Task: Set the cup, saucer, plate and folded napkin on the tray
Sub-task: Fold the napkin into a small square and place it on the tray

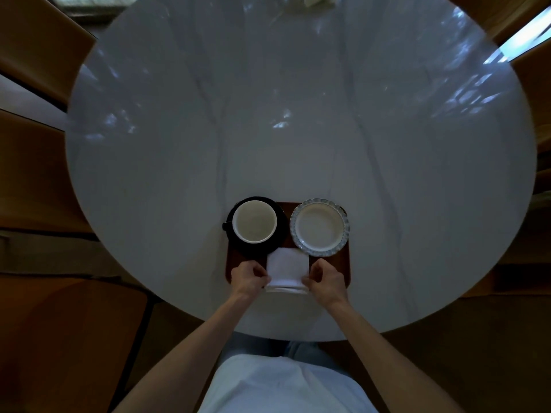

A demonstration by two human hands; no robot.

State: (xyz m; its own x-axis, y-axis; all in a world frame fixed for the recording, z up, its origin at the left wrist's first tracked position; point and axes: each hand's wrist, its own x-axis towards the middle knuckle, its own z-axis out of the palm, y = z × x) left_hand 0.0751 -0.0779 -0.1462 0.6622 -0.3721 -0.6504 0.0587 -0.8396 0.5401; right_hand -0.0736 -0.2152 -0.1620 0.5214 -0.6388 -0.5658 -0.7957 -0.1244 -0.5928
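A dark brown tray lies near the table's front edge. On its left part a white cup stands upright on a black saucer. To the right sits a white plate with a blue scalloped rim. A folded white napkin lies at the tray's front middle, its near edge hanging over the rim. My left hand pinches the napkin's near left corner. My right hand pinches its near right corner.
The tray rests on a round white marble table. Brown chairs surround the table on the left and right. A pale object sits at the far edge.
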